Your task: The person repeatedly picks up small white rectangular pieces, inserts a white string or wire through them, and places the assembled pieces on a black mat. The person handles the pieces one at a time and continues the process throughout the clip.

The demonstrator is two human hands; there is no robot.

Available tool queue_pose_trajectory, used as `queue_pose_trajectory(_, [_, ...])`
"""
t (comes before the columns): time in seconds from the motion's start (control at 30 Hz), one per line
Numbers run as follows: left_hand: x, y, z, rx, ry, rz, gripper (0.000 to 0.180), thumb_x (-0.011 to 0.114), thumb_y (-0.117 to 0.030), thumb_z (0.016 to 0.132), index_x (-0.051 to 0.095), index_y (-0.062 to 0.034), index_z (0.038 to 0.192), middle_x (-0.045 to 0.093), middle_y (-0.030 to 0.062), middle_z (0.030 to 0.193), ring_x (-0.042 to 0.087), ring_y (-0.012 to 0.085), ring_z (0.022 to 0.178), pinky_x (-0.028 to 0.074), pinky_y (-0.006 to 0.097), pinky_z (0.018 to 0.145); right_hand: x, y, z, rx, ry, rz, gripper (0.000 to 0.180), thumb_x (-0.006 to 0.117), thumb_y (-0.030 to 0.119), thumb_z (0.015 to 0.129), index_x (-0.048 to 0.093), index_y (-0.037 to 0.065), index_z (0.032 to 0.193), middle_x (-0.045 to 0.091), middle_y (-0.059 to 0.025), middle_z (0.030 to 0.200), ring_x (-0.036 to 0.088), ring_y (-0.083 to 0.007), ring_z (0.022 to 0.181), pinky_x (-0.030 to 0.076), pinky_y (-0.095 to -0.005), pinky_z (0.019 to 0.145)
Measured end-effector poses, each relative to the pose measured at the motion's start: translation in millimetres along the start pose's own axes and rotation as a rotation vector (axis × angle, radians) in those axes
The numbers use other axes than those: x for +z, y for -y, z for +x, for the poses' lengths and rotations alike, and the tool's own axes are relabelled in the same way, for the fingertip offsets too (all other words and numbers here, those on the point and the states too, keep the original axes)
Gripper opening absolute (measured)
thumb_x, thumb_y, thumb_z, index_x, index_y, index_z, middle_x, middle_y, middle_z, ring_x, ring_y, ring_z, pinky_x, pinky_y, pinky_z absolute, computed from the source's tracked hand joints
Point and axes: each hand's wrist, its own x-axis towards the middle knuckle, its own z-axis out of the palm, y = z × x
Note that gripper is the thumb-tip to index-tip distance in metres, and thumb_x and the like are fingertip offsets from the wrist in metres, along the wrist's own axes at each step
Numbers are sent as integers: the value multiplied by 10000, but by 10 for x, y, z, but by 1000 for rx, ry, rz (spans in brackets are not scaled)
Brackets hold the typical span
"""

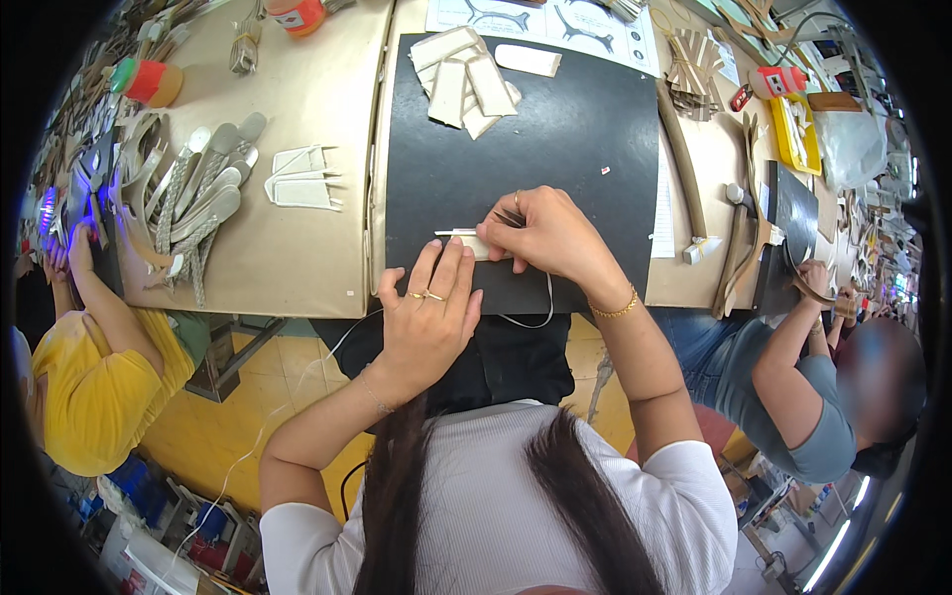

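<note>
A small pale cream strip (481,248) lies near the front of a black mat (555,139), with a thin white edge standing along its far side. Stretched out, the fingers of my left hand (428,307) rest their tips on the strip's left end. My right hand (540,233) pinches the strip's right part between thumb and fingers. A dark, thin pointed tool (511,216) is tucked in that hand; its kind is partly hidden by the fingers. A white cord (550,297) hangs in a loop below the right hand.
A pile of cream pieces (466,84) sits at the mat's far side. Left are stitched pale pieces (302,178) and a heap of braided straps (203,183). Right lie a brown strap (677,149), a hammer (736,198) and a yellow tray (796,134). Co-workers sit on both sides.
</note>
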Motion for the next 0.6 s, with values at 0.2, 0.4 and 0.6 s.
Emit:
queue_pose_trajectory(0.2, [-4, 12, 18, 1, -6, -26, 529, 745, -247, 879, 622, -15, 1338, 551, 114, 1455, 511, 250, 1328, 329, 472, 1001, 0, 17, -6, -3, -9, -13, 232, 699, 174, 913, 726, -15, 782, 718, -57, 666, 618, -97, 489, 475, -255, 493])
queue_pose_trajectory(0.4, [-42, 14, 52, 9, 14, -13, 514, 759, -244, 863, 639, -12, 1306, 549, 115, 1471, 522, 249, 1300, 330, 465, 993, -3, 22, -5, 13, -8, -18, 241, 708, 184, 914, 725, -18, 782, 717, -62, 667, 619, -98, 489, 475, -259, 487])
queue_pose_trajectory(0.6, [-142, 10, 111, 5, 80, 0, 492, 761, -246, 867, 649, -24, 1292, 556, 108, 1467, 525, 246, 1302, 339, 479, 1010, -30, -18, -88, 1, -87, -60, 260, 731, 223, 916, 737, -20, 822, 686, -57, 632, 612, -99, 491, 468, -264, 482])
